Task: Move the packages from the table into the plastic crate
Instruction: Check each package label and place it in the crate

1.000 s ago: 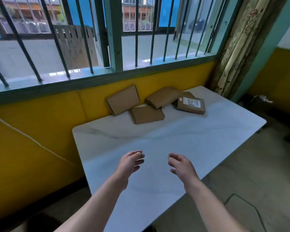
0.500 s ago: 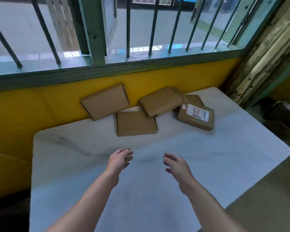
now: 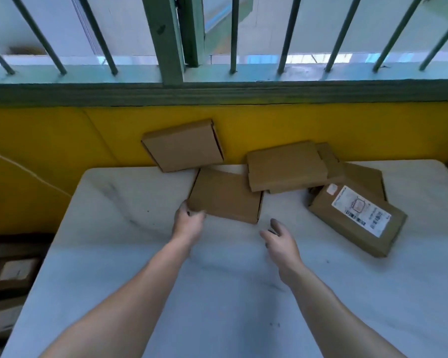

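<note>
Left hand (image 3: 188, 223): fingers curl onto the near-left corner of the flat box (image 3: 225, 196); contact made, but a full grasp cannot be confirmed. Right hand (image 3: 279, 240): released, fingers spread, empty, just short of the same box's near-right corner. Flat box lies on the table (image 3: 114, 254), its far edge tucked under the stacked box (image 3: 286, 165). Labelled box (image 3: 357, 213) sits to the right, near the right hand. Leaning box (image 3: 183, 146) rests vs. the yellow wall (image 3: 347, 130). Crate: not in view.

Risks, est.:
- One-corner lift w/ left hand only: box pivots, slips.
- Pulling the flat box out drags the stacked box w/ it.
- Leaning box touches the flat box's far corner; may topple.
</note>
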{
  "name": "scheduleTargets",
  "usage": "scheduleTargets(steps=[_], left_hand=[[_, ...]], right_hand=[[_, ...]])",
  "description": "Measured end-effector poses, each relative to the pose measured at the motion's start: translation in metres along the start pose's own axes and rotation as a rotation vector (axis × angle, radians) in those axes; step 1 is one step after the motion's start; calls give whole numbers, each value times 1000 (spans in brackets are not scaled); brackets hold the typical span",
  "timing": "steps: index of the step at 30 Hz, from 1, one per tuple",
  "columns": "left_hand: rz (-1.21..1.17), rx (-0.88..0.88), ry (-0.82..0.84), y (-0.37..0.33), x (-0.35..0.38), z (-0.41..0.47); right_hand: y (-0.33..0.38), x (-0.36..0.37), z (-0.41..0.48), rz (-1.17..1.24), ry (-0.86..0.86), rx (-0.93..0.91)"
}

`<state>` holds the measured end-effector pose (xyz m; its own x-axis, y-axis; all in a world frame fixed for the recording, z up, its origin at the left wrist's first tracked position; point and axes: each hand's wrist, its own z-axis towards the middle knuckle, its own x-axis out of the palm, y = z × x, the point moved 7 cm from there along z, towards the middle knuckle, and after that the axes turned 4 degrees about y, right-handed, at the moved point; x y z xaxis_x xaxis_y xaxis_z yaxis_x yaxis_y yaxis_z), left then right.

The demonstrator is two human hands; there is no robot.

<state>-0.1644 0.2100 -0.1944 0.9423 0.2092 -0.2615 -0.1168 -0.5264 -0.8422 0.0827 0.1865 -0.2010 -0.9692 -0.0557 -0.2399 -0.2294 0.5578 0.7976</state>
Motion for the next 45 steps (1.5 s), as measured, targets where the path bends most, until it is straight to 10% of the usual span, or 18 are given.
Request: scheduleTargets(steps=[10, 21, 45], left_hand=[[238, -25, 40, -3, -2, 24], [-37, 17, -157, 48, -49, -71], [-218, 216, 36, 35, -120, -139]], right_hand=[[10, 19, 17, 57, 169, -95], [-19, -1, -45, 291, 50, -136], [32, 27, -113, 239, 76, -407]])
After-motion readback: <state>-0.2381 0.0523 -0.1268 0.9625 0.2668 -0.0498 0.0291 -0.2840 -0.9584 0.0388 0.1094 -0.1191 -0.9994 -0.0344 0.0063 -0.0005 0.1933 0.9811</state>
